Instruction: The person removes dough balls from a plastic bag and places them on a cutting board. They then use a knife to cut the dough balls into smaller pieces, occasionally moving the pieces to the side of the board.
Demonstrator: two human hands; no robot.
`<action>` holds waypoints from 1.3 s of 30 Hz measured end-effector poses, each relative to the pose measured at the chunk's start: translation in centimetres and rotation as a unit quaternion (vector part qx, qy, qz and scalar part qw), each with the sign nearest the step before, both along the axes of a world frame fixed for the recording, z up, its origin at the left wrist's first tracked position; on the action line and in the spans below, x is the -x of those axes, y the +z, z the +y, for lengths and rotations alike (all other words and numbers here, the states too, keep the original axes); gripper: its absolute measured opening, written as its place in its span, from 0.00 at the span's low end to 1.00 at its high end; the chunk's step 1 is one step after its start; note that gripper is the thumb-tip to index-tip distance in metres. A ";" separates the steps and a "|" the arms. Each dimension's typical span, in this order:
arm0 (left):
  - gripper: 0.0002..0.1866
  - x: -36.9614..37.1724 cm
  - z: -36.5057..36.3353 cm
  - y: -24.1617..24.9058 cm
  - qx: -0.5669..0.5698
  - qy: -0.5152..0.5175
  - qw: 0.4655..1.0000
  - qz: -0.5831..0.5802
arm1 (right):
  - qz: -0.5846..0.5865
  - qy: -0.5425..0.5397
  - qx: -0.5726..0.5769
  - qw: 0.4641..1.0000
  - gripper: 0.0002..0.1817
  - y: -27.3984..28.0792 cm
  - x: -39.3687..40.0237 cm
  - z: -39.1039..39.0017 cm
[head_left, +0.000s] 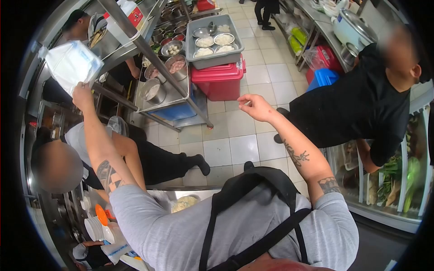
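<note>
My left hand [82, 95] is raised at the left and grips the lower edge of a white plastic package [72, 65] with faint blue print. The package is held up beside the metal shelf [129, 45]; its contents cannot be made out. My right hand [256, 107] is stretched forward over the tiled floor, fingers loosely curled and thumb a little apart, with nothing visible in it. Beyond that hand stands a red lidded bin [217, 81], with a grey tub [237, 56] holding several bowls of white food on top.
A metal trolley [176, 88] carries pots of raw food. At the left one person [81, 135] bends close to my arm; at the right another in black [348, 95] leans by a glass-fronted display [416, 167] of vegetables. A large cooker [355, 27] sits on the far-right counter.
</note>
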State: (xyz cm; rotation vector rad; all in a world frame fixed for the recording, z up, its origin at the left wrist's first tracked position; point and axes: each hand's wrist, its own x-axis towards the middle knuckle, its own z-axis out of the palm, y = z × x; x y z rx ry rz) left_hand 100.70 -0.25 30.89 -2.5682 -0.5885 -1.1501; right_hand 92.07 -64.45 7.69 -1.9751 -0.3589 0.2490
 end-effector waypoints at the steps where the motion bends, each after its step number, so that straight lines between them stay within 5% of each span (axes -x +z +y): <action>1: 0.16 0.5 -1.1 0.8 0.023 0.014 0.999 0.024 | 0.002 0.002 -0.002 1.000 0.19 0.3 0.2 0.0; 3: 0.17 1.4 -3.2 2.0 0.068 0.040 0.994 0.073 | 0.007 0.005 -0.007 1.000 0.19 0.8 0.8 0.1; 6: 0.21 1.1 -2.4 1.5 -0.028 -0.074 0.997 0.021 | 0.001 0.011 -0.019 1.000 0.19 0.9 1.7 -0.1; 12: 0.14 1.5 -2.3 2.2 -0.120 -0.175 0.951 -0.224 | -0.019 0.016 0.001 1.000 0.19 1.2 3.6 -1.1; 16: 0.13 2.6 -3.7 2.5 0.101 -0.152 0.980 -0.079 | -0.018 0.017 0.004 1.000 0.19 1.8 5.3 -1.6; 19: 0.12 4.8 -6.7 0.0 0.135 -0.142 0.980 -0.045 | -0.017 0.021 -0.006 1.000 0.20 2.4 6.3 -1.8; 22: 0.12 6.2 -8.3 -7.4 0.118 -0.170 0.977 0.045 | -0.025 0.028 -0.009 0.999 0.20 2.7 8.2 -2.4; 27: 0.15 11.7 -21.6 -17.9 0.247 -0.291 0.924 0.026 | -0.033 0.050 -0.006 0.998 0.20 0.9 10.8 -3.2; 29: 0.20 16.6 -29.3 -21.9 0.471 -0.401 0.786 -0.002 | 0.071 0.051 -0.048 0.995 0.23 0.5 12.7 -3.3; 31: 0.16 24.9 -39.0 -23.4 0.533 -0.443 0.716 0.087 | 0.185 0.020 -0.092 0.978 0.27 -0.4 14.9 -3.5; 32: 0.15 29.7 -43.1 -23.8 0.616 -0.515 0.577 0.149 | 0.247 -0.014 -0.115 0.962 0.29 -1.3 16.3 -3.8; 33: 0.16 32.9 -46.0 -25.2 0.601 -0.570 0.496 0.261 | 0.308 -0.050 -0.136 0.940 0.32 -2.3 17.9 -4.3; 34: 0.24 37.1 -49.9 -25.2 0.637 -0.603 0.377 0.299 | 0.351 -0.007 -0.218 0.911 0.32 -3.3 19.7 -5.0; 36: 0.26 43.2 -54.4 -26.3 0.635 -0.584 0.278 0.422 | 0.434 0.076 -0.371 0.818 0.33 -5.3 24.0 -6.9; 37: 0.27 45.3 -55.3 -27.5 0.646 -0.564 0.270 0.437 | 0.471 0.113 -0.442 0.755 0.34 -6.0 25.9 -7.8; 39: 0.27 50.0 -56.2 -30.4 0.668 -0.516 0.246 0.475 | 0.397 0.039 -0.414 0.818 0.25 -6.6 29.3 -9.0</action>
